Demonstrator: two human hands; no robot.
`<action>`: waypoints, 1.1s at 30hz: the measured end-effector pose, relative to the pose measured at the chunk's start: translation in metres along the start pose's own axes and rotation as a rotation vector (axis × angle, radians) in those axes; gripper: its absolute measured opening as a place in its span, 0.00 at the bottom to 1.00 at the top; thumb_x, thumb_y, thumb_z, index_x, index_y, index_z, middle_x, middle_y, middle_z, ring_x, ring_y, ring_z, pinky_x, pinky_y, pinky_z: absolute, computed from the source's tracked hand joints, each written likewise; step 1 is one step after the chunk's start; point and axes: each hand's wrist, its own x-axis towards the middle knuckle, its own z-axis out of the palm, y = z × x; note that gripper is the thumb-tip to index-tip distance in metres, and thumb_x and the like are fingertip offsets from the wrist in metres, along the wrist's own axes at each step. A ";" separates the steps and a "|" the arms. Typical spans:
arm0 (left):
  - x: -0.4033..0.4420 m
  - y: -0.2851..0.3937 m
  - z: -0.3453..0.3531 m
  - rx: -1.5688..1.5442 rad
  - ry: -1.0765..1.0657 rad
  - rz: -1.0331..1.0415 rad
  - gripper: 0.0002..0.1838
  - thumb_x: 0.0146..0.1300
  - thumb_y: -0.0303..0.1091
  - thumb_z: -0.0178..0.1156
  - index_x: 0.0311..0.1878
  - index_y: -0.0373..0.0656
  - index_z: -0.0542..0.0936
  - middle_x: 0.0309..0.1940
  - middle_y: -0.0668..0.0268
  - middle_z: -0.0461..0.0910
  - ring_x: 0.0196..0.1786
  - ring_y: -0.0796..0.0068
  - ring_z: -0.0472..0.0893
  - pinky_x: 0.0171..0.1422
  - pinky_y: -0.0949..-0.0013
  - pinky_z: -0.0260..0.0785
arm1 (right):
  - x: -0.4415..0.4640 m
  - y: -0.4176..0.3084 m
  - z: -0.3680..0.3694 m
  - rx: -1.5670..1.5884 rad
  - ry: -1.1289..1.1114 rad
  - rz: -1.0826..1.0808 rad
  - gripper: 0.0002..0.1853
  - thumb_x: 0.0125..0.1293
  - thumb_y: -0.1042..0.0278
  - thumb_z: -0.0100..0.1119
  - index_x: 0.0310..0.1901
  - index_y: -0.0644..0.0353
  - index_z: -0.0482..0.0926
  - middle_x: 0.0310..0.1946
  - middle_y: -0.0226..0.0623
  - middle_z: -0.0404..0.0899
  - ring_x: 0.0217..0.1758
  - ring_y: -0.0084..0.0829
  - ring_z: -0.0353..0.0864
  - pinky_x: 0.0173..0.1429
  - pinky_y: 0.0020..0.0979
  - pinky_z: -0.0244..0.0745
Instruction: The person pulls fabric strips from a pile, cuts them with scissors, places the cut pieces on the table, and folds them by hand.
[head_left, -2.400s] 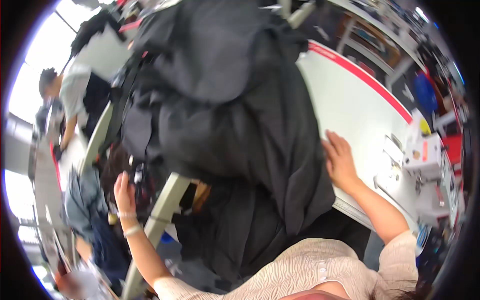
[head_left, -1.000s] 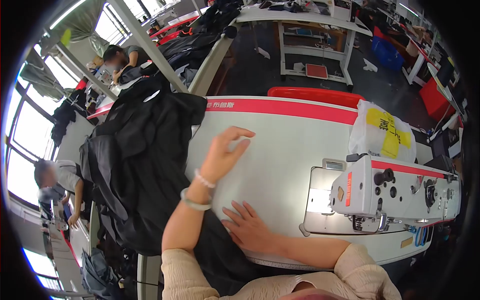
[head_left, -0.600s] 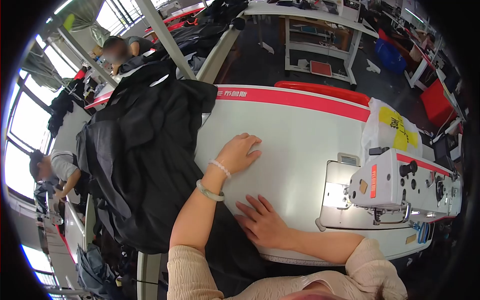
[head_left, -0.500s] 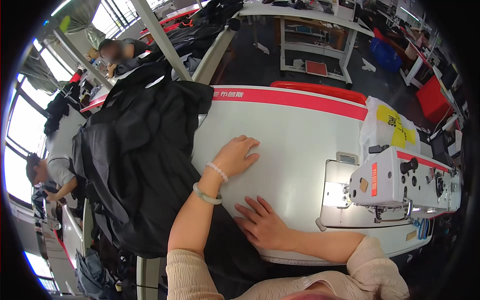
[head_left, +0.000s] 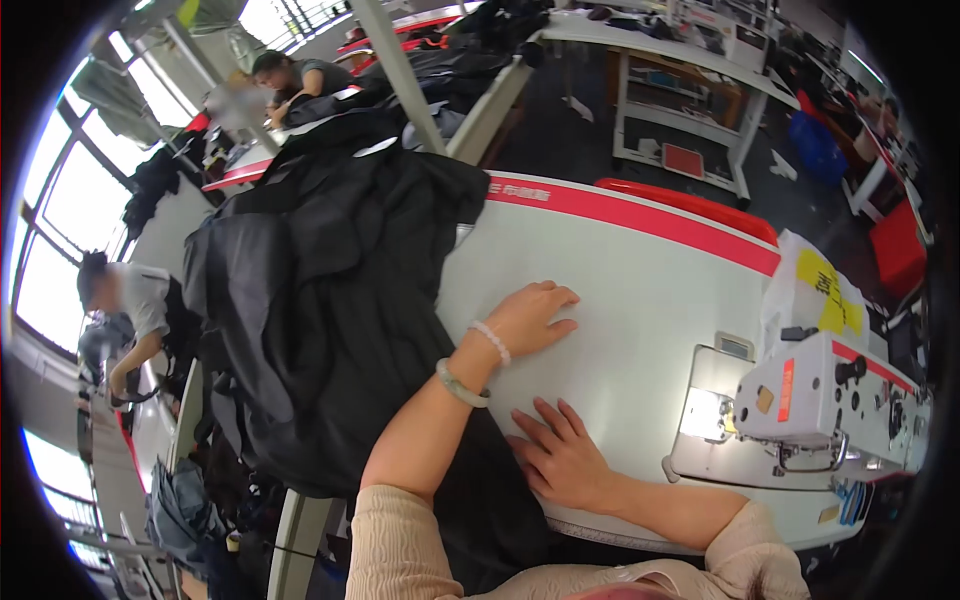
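My left hand (head_left: 530, 317) rests on the white sewing table (head_left: 630, 290), its thumb apart from the loosely bent fingers. It wears a beaded bracelet (head_left: 491, 341) and a bangle (head_left: 461, 384) and holds nothing. Closer to my body, my right hand (head_left: 566, 458) lies on the tabletop with fingers spread, the fingertips near the edge of a heap of black cloth (head_left: 330, 290). That cloth covers the table's left side and hangs down in front, under my left forearm. To the right stands the sewing machine (head_left: 800, 390), its lamp lighting the plate (head_left: 706, 415).
A white and yellow bag (head_left: 815, 285) stands behind the machine. A red tray (head_left: 690, 207) sits along the far edge. Blue-handled scissors (head_left: 852, 503) lie at the right. Two people work at tables on the left, one at the back (head_left: 320, 78), another nearer (head_left: 140, 300).
The whole view has shifted, so the table, cloth and machine appear farther right and slightly lower. Both hands keep their places on the tabletop. The nearer person at left has lowered an arm.
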 end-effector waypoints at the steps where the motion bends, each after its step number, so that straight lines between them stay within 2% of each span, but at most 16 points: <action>1: 0.001 0.002 -0.002 -0.005 -0.015 -0.005 0.18 0.59 0.35 0.60 0.50 0.37 0.76 0.42 0.55 0.77 0.42 0.58 0.78 0.48 0.64 0.70 | 0.000 0.000 0.000 -0.005 0.000 0.006 0.22 0.50 0.64 0.62 0.50 0.55 0.78 0.61 0.41 0.66 0.67 0.48 0.58 0.70 0.52 0.51; 4: 0.001 -0.003 0.002 0.005 0.021 0.036 0.17 0.59 0.35 0.60 0.50 0.37 0.76 0.40 0.55 0.77 0.42 0.58 0.77 0.47 0.63 0.70 | 0.001 0.000 -0.003 0.005 -0.007 0.004 0.22 0.50 0.64 0.62 0.50 0.55 0.77 0.61 0.41 0.66 0.67 0.48 0.58 0.70 0.52 0.50; 7: 0.002 0.001 0.000 -0.011 -0.038 -0.048 0.17 0.59 0.35 0.60 0.50 0.37 0.76 0.42 0.55 0.77 0.44 0.57 0.77 0.48 0.63 0.70 | 0.001 0.000 -0.003 0.009 -0.019 0.008 0.22 0.50 0.64 0.62 0.50 0.56 0.77 0.62 0.41 0.66 0.68 0.48 0.57 0.70 0.52 0.49; 10: 0.002 -0.004 0.003 0.017 -0.002 0.011 0.17 0.60 0.35 0.59 0.50 0.37 0.76 0.44 0.55 0.77 0.47 0.57 0.77 0.50 0.63 0.70 | 0.001 0.000 -0.003 0.013 -0.013 0.008 0.22 0.50 0.64 0.62 0.50 0.56 0.77 0.62 0.41 0.66 0.68 0.48 0.57 0.70 0.52 0.49; 13: 0.002 0.000 0.000 0.004 -0.045 -0.046 0.18 0.60 0.36 0.59 0.51 0.37 0.76 0.45 0.54 0.77 0.48 0.57 0.76 0.51 0.63 0.70 | 0.001 0.000 -0.003 0.018 -0.011 0.009 0.22 0.50 0.64 0.62 0.50 0.56 0.77 0.62 0.41 0.66 0.68 0.48 0.57 0.70 0.53 0.49; 19: 0.003 -0.003 0.002 0.000 -0.044 -0.032 0.18 0.60 0.36 0.59 0.50 0.37 0.76 0.44 0.54 0.77 0.47 0.57 0.76 0.52 0.63 0.70 | 0.001 -0.001 -0.003 0.060 -0.017 0.029 0.22 0.49 0.67 0.61 0.50 0.56 0.77 0.63 0.40 0.65 0.69 0.48 0.56 0.72 0.51 0.47; 33: 0.003 -0.007 0.004 -0.008 -0.015 0.003 0.18 0.59 0.36 0.60 0.50 0.37 0.76 0.43 0.55 0.77 0.48 0.57 0.76 0.51 0.63 0.70 | 0.002 -0.001 -0.004 0.060 -0.018 0.020 0.22 0.49 0.67 0.61 0.50 0.56 0.77 0.63 0.41 0.65 0.69 0.49 0.56 0.71 0.53 0.47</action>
